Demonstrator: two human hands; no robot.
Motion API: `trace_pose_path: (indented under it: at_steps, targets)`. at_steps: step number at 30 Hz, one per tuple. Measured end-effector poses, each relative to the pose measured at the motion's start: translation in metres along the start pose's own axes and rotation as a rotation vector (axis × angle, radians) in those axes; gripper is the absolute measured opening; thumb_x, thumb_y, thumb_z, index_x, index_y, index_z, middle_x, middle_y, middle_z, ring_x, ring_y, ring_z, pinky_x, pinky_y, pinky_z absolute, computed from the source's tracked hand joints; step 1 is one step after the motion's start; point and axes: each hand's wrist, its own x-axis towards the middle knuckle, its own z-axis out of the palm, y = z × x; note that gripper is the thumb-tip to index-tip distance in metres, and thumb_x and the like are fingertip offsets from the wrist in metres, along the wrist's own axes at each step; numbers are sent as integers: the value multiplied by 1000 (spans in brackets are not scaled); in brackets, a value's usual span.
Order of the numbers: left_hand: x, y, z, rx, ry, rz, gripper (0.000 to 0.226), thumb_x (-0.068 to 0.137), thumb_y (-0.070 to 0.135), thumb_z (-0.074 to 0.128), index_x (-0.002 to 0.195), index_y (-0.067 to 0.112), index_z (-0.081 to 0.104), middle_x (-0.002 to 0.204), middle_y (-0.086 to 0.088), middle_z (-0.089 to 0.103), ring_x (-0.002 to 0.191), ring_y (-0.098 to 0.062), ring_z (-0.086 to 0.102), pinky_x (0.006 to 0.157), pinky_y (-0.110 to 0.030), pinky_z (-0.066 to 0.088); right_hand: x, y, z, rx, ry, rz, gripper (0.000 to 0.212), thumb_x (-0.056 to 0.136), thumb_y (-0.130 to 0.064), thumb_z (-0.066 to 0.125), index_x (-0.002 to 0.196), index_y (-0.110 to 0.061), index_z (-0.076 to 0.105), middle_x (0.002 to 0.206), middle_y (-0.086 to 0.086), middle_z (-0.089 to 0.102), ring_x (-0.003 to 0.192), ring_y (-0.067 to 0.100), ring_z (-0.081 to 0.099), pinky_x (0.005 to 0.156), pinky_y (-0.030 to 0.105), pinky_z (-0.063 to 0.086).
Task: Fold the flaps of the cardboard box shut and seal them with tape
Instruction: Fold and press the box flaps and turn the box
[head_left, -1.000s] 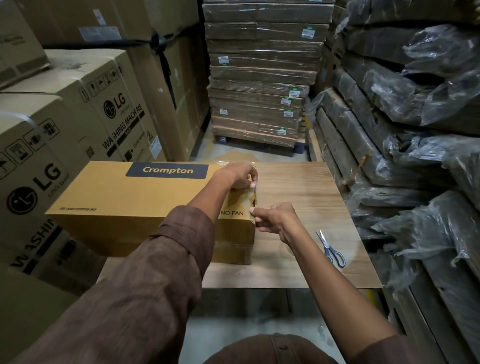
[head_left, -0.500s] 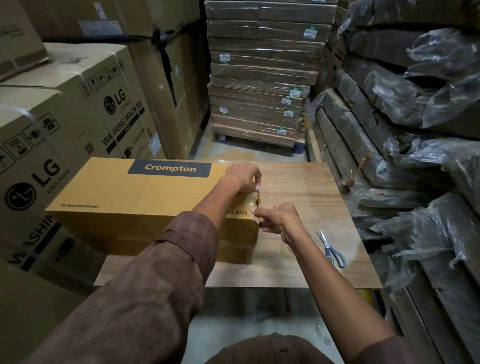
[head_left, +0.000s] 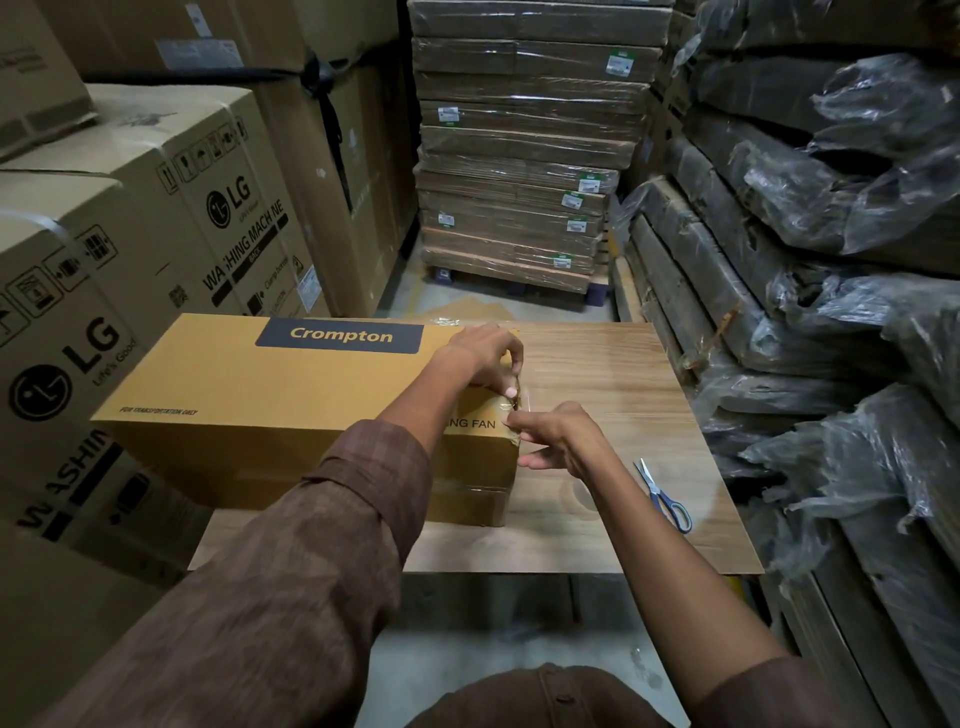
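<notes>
Head view: a long box (head_left: 291, 410) is laid on its side on the table (head_left: 623, 374), its right end turned toward both hands. The left hand (head_left: 488, 358) is pinched on clear tape (head_left: 514, 402) at the top corner, apparently pinning it. The right hand (head_left: 561, 439) pinches the tape just below, its other fingers spread. Scissors (head_left: 665, 499) lie near.

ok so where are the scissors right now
In the head view the scissors lie flat on the wooden table, right of the Crompton box and just past the right hand, blue handles toward the near edge.
</notes>
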Motion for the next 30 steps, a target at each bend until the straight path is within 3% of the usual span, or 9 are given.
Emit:
trace_pose_path:
  at_steps: [3,6,10,14,17,22,24,26,30]
  targets:
    - [0,0,2,-50,33,-40,77,66,35,91,130,29,48,131,-6,57,122,-32,51,99,-41,41,-1,-1,-1,27,-15,8,31,75,-17,86,92,2,68,74,4,67,56,21,70,64,36,64]
    - [0,2,5,-55,71,-59,93,64,34,93,139,28,38,132,-7,59,122,-34,53,100,-44,42,-2,-3,-2,24,-15,19,26,77,-15,85,84,0,65,70,4,65,55,19,68,59,33,63]
    - [3,1,7,-52,108,-70,90,69,31,91,141,28,37,128,-8,62,120,-35,55,99,-45,45,-5,-2,-2,29,-41,12,26,81,-15,82,81,-1,61,75,8,54,59,18,61,45,27,58]
    - [5,0,9,-39,134,-66,82,74,29,87,139,28,39,125,-8,63,118,-35,56,97,-45,47,-3,2,0,6,-8,5,43,78,-21,85,100,3,57,89,10,52,53,23,65,50,30,60]
    - [7,0,14,-28,217,-88,64,85,23,78,138,28,42,126,-7,64,117,-33,57,94,-44,49,0,6,2,6,-1,6,49,77,-24,85,105,3,55,90,10,53,51,24,66,56,33,62]
    - [13,1,12,24,188,-50,38,98,35,61,134,29,50,130,-8,63,119,-33,57,93,-42,46,1,9,6,1,43,-22,54,75,-30,85,112,2,60,93,10,59,51,25,68,44,26,57]
    - [15,0,10,2,153,-35,49,94,56,57,135,31,49,127,-10,64,119,-34,56,94,-44,44,0,10,8,8,30,-42,53,76,-30,83,113,-1,60,89,9,59,48,22,67,41,23,53]
    - [14,-1,6,-10,69,-24,74,79,70,67,139,32,45,127,-10,63,119,-35,56,97,-46,43,-2,10,8,21,12,-56,39,79,-29,81,104,-6,60,82,6,56,47,20,66,41,23,53]
    - [10,-6,0,-13,-17,8,92,65,69,80,141,33,43,134,-8,61,125,-32,53,103,-45,39,-7,13,6,95,-57,-52,20,88,-25,75,94,-11,62,62,1,49,48,18,67,45,24,56]
